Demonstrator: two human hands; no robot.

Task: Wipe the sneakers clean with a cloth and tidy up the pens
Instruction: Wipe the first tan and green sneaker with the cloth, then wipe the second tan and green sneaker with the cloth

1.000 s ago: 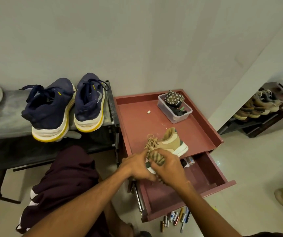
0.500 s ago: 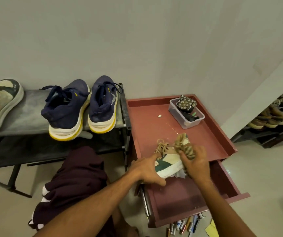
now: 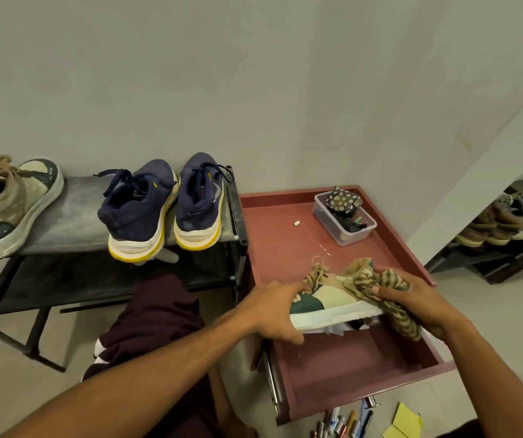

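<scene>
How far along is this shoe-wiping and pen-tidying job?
Nothing looks clearly finished. In hand: the left hand holds a tan and green sneaker on the red cabinet while the right hand grips a striped cloth against its heel side. Left: its mate on the rack looks smudged, the navy sneakers are unclear, and the pens lie scattered on the floor.

Cream and tan sneaker (image 3: 326,297) with dark green patches, white sole, tan laces. Cloth (image 3: 389,284) striped beige and olive-brown. Second sneaker (image 3: 4,207) in matching tan and dark green, off-white sole. Navy pair (image 3: 141,203) on white-and-yellow soles. Brick-red counter (image 3: 273,248) and drawer (image 3: 348,368). Black pouch (image 3: 344,200) dotted with pale flowers. Yellow sticky notes (image 3: 407,420). Maroon shorts (image 3: 156,311), white-striped.
</scene>
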